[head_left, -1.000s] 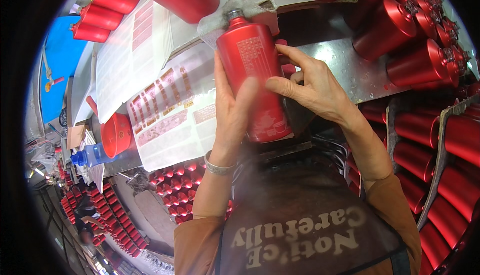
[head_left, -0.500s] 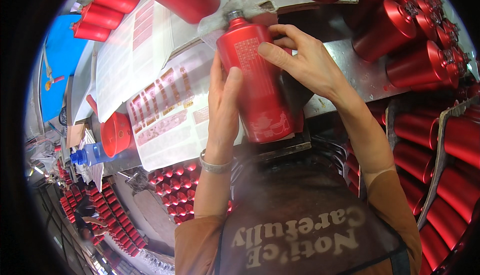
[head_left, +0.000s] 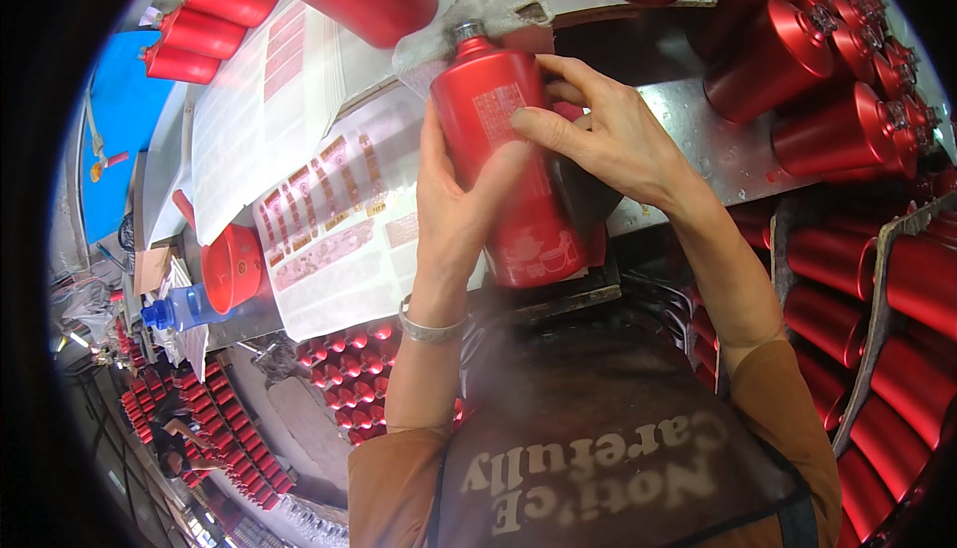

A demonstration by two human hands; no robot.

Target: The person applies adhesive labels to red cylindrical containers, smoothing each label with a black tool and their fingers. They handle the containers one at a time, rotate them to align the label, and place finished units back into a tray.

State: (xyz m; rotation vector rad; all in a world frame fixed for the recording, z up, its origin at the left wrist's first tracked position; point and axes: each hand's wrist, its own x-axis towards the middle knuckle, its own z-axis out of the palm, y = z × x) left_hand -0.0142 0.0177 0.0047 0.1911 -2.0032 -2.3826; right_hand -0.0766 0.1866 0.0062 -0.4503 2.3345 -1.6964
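A red bottle (head_left: 503, 164) with a bare metallic neck lies tilted in front of me, its neck pointing away and its base towards me. Pale fine print and a line drawing mark its front. My left hand (head_left: 454, 184) wraps its left side, with the thumb laid across the front. On the upper right side my right hand (head_left: 598, 125) grips it, thumb on the printed face and fingers curled behind the edge. The bottle's neck rests by a crumpled whitish cloth pad (head_left: 419, 55). What lies under the bottle is mostly hidden.
Printed decal sheets (head_left: 329, 229) cover the bench to the left, beside a red plastic dipper (head_left: 231, 267) and a blue-capped bottle (head_left: 179, 309). Several red bottles (head_left: 773, 60) crowd the right; more fill racks (head_left: 822, 324) below. Another person (head_left: 179, 448) is far off at lower left.
My left thumb has slid right and across the bottle's front, towards the right thumb. My right hand has shifted only slightly, still gripping the bottle.
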